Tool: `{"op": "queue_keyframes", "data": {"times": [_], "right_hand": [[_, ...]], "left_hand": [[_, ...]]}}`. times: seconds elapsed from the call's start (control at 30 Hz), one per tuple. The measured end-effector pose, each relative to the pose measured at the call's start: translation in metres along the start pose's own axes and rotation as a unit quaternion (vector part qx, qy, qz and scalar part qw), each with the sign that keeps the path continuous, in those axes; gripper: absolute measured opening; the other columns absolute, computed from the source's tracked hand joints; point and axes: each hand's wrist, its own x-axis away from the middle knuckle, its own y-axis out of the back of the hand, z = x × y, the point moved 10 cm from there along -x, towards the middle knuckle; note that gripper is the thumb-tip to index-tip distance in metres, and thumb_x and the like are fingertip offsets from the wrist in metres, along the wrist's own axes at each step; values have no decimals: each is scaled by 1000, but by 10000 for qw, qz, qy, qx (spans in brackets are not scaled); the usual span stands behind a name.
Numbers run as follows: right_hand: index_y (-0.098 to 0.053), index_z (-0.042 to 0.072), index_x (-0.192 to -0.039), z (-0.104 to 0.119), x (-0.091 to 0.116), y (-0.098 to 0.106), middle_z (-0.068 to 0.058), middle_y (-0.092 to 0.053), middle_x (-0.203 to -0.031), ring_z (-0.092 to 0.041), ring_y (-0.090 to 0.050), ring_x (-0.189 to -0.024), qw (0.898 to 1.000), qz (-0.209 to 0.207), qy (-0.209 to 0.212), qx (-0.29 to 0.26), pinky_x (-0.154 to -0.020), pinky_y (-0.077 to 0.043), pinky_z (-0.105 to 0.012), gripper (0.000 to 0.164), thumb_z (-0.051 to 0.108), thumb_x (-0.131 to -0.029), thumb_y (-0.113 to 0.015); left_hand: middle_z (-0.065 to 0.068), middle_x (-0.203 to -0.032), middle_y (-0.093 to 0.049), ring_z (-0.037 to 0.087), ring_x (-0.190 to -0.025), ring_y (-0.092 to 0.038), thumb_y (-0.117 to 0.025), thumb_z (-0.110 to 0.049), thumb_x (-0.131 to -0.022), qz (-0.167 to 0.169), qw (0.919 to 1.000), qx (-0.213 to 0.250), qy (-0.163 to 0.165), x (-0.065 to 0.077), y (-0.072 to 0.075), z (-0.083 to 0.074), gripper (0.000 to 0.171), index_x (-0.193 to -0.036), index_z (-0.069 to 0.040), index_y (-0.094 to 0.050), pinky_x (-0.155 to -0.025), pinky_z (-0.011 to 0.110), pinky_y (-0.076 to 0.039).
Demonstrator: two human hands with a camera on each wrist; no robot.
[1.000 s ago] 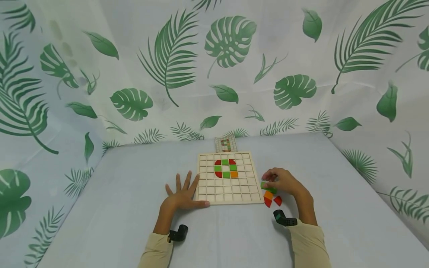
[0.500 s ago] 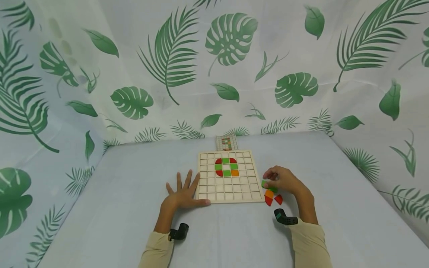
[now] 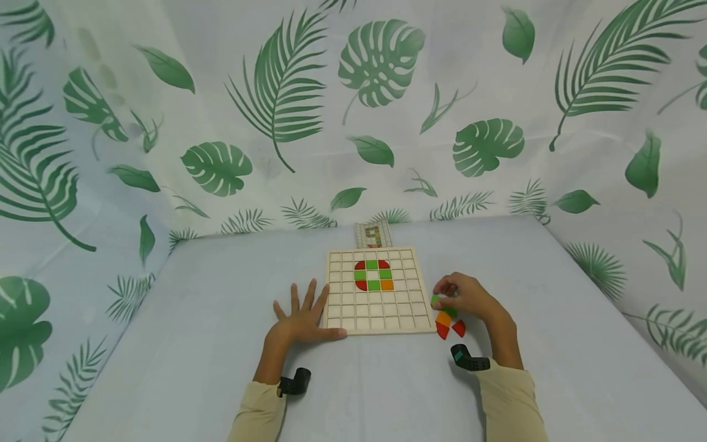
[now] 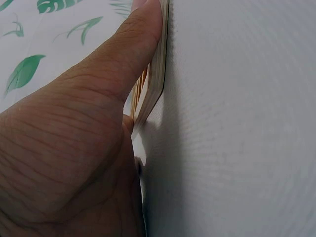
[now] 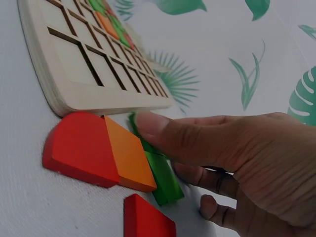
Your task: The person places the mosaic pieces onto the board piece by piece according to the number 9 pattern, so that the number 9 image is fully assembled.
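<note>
A wooden grid board lies on the table with a ring of red, green and orange tiles set in its cells. My left hand is spread flat at the board's front left corner, thumb along the front edge. At the right side, my right hand pinches a green tile beside the board; its other fingers are curled, partly hidden. Touching that tile is another green tile. An orange tile and a rounded red tile adjoin it, and a second red tile lies nearer.
Behind the board stands a pattern card showing a similar coloured figure on a grid. A pale cloth covers the table, and leaf-printed curtains enclose it at the back and sides.
Both hands keep their places, the left on the board and the right at the green tile. The whole head view has shifted slightly.
</note>
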Motion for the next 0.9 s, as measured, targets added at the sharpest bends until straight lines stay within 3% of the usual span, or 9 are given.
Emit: {"op": "queue_keyframes", "data": {"times": [0.17,0.43,0.9], "right_hand": [[-68,3,-100,1,-1,1,-8,-64,-92,-20,-56,-85,9999,-158,-15,-31,-75,-50,-32,20,16,-86,-75],[-68,2,-102,4,-2,5,-12,-63,-99,-24,-57,-91,9996,-242,6,154,-82,-52,-40,24,13,-83,-78],[-65,0,-105,3,-2,2,-13,-61,-100,-25,-57,-92,9992,-320,-132,192,-86,-53,-43,22,6,-86,-73]], "left_hand": [[9,-166,10,46,-146,22,-62,-76,-76,3,10000,-2,8,1,-1,0,112,-159,-25,-6,-104,79,8],[10,-166,10,47,-146,21,-62,-75,-77,-11,10000,6,-32,1,2,-3,112,-159,-23,-6,-104,80,7],[10,-166,10,47,-146,21,-62,-74,-77,-23,10000,19,-45,4,3,-3,111,-159,-23,-6,-104,79,8]]}}
